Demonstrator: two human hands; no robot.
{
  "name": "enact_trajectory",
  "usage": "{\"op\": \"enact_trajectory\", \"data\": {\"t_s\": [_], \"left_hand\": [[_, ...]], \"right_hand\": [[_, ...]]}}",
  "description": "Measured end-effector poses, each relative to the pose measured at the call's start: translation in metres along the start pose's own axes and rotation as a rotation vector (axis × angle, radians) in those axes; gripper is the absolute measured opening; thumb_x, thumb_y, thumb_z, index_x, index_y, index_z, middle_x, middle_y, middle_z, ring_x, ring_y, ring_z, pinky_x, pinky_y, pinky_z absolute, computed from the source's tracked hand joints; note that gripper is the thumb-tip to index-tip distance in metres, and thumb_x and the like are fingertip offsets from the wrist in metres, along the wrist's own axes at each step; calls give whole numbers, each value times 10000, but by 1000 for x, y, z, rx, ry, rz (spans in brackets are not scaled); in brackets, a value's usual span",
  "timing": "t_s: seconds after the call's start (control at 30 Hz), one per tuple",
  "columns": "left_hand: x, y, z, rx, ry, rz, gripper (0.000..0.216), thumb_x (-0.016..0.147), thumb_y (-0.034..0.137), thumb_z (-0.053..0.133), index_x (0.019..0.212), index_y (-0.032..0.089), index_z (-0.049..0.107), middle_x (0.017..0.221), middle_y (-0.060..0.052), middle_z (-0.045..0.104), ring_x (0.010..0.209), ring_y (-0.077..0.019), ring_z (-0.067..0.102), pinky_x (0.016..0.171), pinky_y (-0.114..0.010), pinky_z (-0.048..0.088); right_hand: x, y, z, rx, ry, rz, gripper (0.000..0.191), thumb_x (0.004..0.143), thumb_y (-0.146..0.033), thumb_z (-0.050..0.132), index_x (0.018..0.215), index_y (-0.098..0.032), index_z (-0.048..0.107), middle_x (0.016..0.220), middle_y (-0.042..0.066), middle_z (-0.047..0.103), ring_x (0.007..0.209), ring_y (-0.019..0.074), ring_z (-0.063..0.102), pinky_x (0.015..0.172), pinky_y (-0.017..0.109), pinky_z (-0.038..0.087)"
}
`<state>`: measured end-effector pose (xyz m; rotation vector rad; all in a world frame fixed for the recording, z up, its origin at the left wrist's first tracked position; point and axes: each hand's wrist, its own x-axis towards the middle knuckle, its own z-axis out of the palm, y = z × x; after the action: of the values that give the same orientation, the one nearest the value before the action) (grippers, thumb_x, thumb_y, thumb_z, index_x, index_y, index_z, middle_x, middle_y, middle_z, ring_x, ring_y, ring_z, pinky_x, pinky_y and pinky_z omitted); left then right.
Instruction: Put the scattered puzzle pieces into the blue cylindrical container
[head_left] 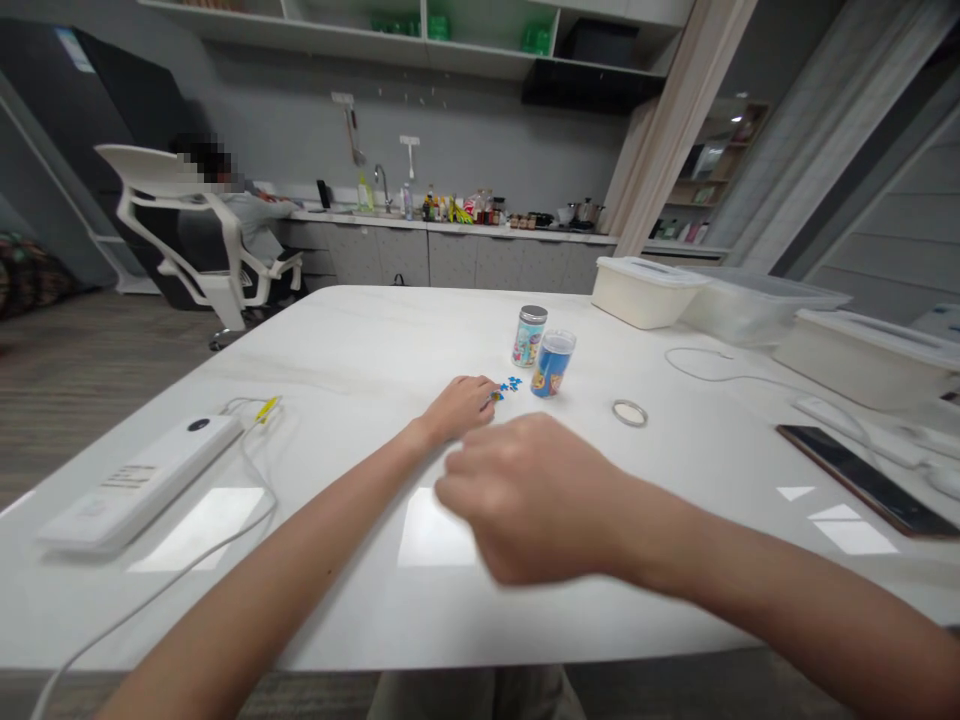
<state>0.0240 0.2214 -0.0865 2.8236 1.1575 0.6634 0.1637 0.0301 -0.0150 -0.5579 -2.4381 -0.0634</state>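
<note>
My left hand reaches out over the white table, fingers curled, fingertips at several small blue pieces. One small piece seems pinched at its fingertips. Just right of the pieces stands an open jar with blue contents, and behind it a second jar with a metal lid. A loose metal lid ring lies on the table to the right. My right hand hovers nearer to me in a loose fist, blurred by motion, nothing visible in it.
A white power strip with cables lies at the left. White lidded bins line the far right edge; a dark phone and a cable lie near them. A person sits in a white chair by the counter behind.
</note>
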Motion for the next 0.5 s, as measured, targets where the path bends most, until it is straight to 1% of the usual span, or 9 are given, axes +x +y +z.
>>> {"op": "enact_trajectory", "data": {"t_s": [0.03, 0.07, 0.1, 0.17, 0.2, 0.27, 0.33, 0.4, 0.5], "left_hand": [[-1, 1, -1, 4, 4, -7, 280, 870, 180, 482, 1114, 162, 617, 1142, -105, 656, 1089, -259, 608, 992, -383, 434], [-1, 2, -1, 10, 11, -19, 264, 873, 194, 489, 1103, 164, 616, 1125, -104, 652, 1074, -258, 610, 978, -378, 443], [-2, 2, -1, 17, 20, -37, 257, 875, 203, 491, 1098, 161, 612, 1123, -110, 642, 1061, -258, 612, 965, -378, 450], [-1, 2, 1, 28, 43, -82, 269, 866, 212, 504, 1108, 147, 602, 1151, -132, 616, 1062, -269, 605, 960, -393, 450], [-1, 2, 2, 28, 53, -103, 281, 858, 216, 513, 1115, 139, 599, 1164, -144, 607, 1070, -277, 600, 966, -407, 445], [0, 0, 4, 14, 59, -125, 288, 848, 221, 525, 1109, 131, 606, 1151, -153, 618, 1074, -290, 597, 976, -429, 434], [1, -1, 5, -20, 49, -121, 263, 855, 223, 520, 1079, 135, 626, 1102, -142, 648, 1055, -289, 606, 976, -437, 431], [1, -2, 5, -65, 40, -108, 241, 863, 226, 520, 1057, 152, 642, 1081, -125, 666, 1051, -278, 609, 981, -429, 427], [2, -5, 3, -152, 34, -105, 230, 856, 236, 545, 1050, 170, 650, 1080, -107, 681, 1047, -257, 613, 980, -400, 432]], "right_hand": [[18, 37, -7, -4, 6, -6, 165, 684, -122, 479, 590, -234, 555, 560, 16, 573, 536, 167, 515, 510, 308, 398], [29, 72, -11, -1, 103, 63, 190, 695, -99, 442, 635, -233, 563, 607, 16, 590, 571, 170, 540, 539, 304, 421], [33, 104, -11, -12, 284, 194, 210, 715, -102, 419, 724, -232, 584, 690, 27, 615, 642, 181, 576, 594, 312, 455], [20, 154, -2, -67, 745, 523, 250, 778, -192, 423, 979, -214, 569, 948, 81, 627, 855, 220, 613, 722, 361, 495], [8, 172, 5, -47, 870, 656, 331, 799, -271, 452, 1116, -201, 517, 1082, 110, 600, 955, 236, 611, 778, 388, 500], [-14, 197, 21, 86, 876, 847, 590, 787, -447, 545, 1289, -178, 391, 1295, 174, 512, 1166, 275, 550, 916, 443, 466], [-25, 211, 35, 193, 801, 966, 799, 694, -553, 644, 1319, -151, 353, 1384, 223, 443, 1272, 308, 471, 992, 460, 418], [-24, 218, 45, 263, 706, 1015, 796, 635, -587, 686, 1242, -146, 420, 1310, 219, 515, 1186, 309, 531, 949, 439, 448], [-19, 223, 53, 302, 628, 1016, 625, 629, -581, 696, 1056, -169, 500, 1048, 137, 638, 883, 249, 613, 779, 388, 502]]}}
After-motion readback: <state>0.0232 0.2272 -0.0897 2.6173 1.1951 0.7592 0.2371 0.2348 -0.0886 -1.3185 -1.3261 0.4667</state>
